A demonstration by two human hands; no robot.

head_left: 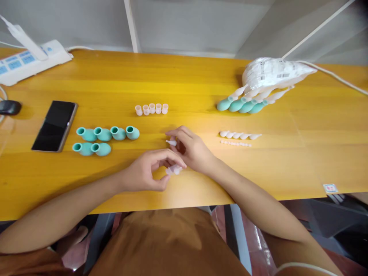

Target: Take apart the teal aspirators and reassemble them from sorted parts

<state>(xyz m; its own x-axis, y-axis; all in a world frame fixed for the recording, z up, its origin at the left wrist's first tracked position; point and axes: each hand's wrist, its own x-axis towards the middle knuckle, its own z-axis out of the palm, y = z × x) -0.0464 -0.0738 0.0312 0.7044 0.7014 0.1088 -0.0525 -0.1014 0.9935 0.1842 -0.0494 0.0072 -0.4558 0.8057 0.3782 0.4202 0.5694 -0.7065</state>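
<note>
My left hand (146, 170) is closed in a loose pinch around small translucent whitish pieces (174, 169), whose exact shape is blurred. Just above and to the right, my right hand (195, 149) curls its fingers around a small white pointed tip (171, 142). To the right, a row of white pointed tips (236, 135) lies above a row of tiny pale beads (235, 143). Several pale cup-shaped pieces (152, 108) stand beyond my hands. Left of them are two rows of teal bulbs (104, 133) with open necks.
Teal bulbs with pale nozzles (244, 104) lie at the back right, against a white plastic package (267, 73). On the left are a black phone (53, 125), a dark mouse (10, 107) and a white power strip (37, 61). The table's front edge is close to my body.
</note>
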